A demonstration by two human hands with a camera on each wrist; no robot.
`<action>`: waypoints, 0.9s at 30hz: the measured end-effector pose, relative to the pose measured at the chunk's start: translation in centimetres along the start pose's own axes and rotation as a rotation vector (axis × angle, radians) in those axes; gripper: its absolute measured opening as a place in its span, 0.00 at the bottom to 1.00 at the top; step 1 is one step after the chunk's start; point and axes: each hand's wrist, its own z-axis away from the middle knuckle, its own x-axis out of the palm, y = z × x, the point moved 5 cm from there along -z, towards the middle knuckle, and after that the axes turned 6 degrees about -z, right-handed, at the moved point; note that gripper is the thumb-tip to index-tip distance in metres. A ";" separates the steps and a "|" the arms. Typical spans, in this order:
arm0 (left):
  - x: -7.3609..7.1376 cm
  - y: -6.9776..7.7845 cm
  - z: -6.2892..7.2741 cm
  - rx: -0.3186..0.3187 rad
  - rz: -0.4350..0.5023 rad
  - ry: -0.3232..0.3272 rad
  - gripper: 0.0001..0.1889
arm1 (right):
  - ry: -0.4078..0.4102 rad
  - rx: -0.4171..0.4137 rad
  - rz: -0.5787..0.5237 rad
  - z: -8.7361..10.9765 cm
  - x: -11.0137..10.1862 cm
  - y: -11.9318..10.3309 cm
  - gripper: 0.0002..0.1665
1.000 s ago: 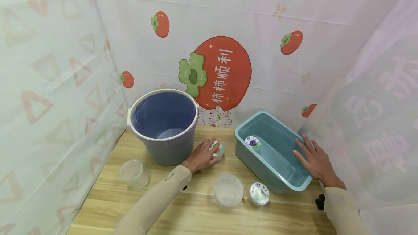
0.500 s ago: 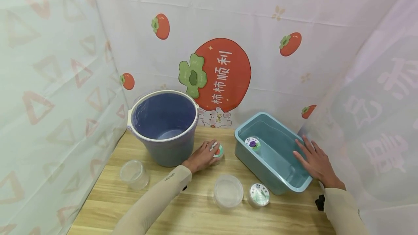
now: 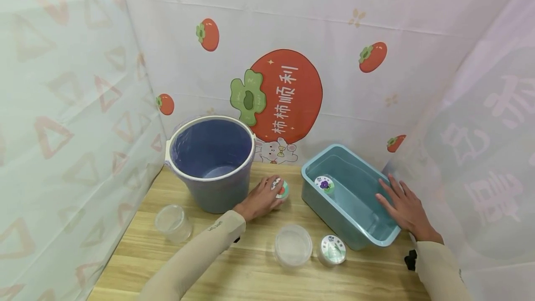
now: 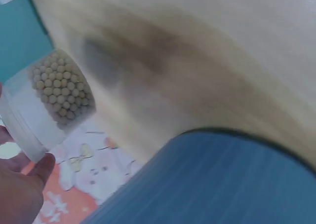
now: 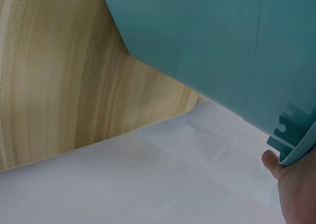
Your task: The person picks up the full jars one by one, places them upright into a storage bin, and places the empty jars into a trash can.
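Observation:
My left hand [image 3: 260, 199] reaches in beside the grey-blue bucket [image 3: 221, 193] and grips a lidded clear plastic jar [image 3: 284, 190] by its top. Beige round beads [image 4: 61, 88] show through the jar's wall in the left wrist view. My right hand [image 3: 406, 208] rests on the right rim of the teal rectangular bin [image 3: 355, 194], its fingers extended and the thumb over the inner side. In the right wrist view, a fingertip [image 5: 270, 162] shows just outside that rim. Inside the bin, near its left wall, stands another jar [image 3: 324, 184] with a purple flower label.
Nearer me on the wooden table [image 3: 251, 282] stand a jar [image 3: 332, 250] with a green-and-white label and a clear round container [image 3: 293, 246]. Another clear container [image 3: 173, 223] stands front left of the bucket. Printed cloth [image 3: 342, 101] walls in the back and sides.
My left thumb and fingers have drawn slightly closer together on the jar's lid. The right hand and the bin have kept their places.

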 end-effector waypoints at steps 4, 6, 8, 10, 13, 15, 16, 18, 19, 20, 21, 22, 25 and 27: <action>-1.8 0.4 -0.4 -0.003 -0.008 0.012 0.35 | 0.005 -0.010 -0.004 0.0 0.1 0.2 0.41; -2.7 0.6 -0.7 0.000 -0.016 0.012 0.36 | 0.005 -0.016 -0.008 0.0 0.1 0.2 0.41; -3.5 0.9 -1.0 0.001 -0.018 0.010 0.36 | 0.014 -0.025 -0.004 0.0 0.1 0.3 0.41; -4.4 1.2 -1.3 0.003 -0.015 0.011 0.36 | 0.015 -0.028 -0.007 0.0 0.1 0.4 0.41; -5.7 1.7 -1.8 0.005 -0.016 0.017 0.35 | 0.018 -0.029 -0.015 -0.1 0.0 0.4 0.41; -6.4 2.0 -2.3 0.003 -0.027 0.016 0.35 | 0.017 -0.028 -0.019 0.0 0.0 0.5 0.41; -6.8 2.2 -2.5 0.002 -0.037 0.015 0.35 | 0.017 -0.029 -0.020 0.0 0.0 0.5 0.41; -7.7 2.6 -3.0 0.003 -0.060 0.011 0.36 | 0.017 -0.030 -0.023 0.0 0.0 0.5 0.41; -8.1 2.8 -3.2 0.005 -0.067 0.013 0.36 | 0.015 -0.029 -0.023 0.1 0.0 0.5 0.41; -8.6 3.0 -3.5 0.008 -0.073 0.014 0.36 | 0.014 -0.027 -0.024 0.1 0.0 0.5 0.41; -9.0 3.3 -3.7 0.013 -0.080 0.018 0.37 | 0.013 -0.026 -0.024 0.1 -0.1 0.5 0.41; -9.5 3.5 -4.0 0.018 -0.084 0.021 0.37 | 0.013 -0.025 -0.024 0.1 -0.1 0.5 0.41; -10.8 4.3 -4.9 0.032 -0.089 0.029 0.37 | 0.015 -0.028 -0.023 0.1 -0.1 0.4 0.41; -11.6 4.9 -5.5 0.043 -0.098 0.037 0.37 | 0.018 -0.033 -0.020 0.1 -0.1 0.3 0.42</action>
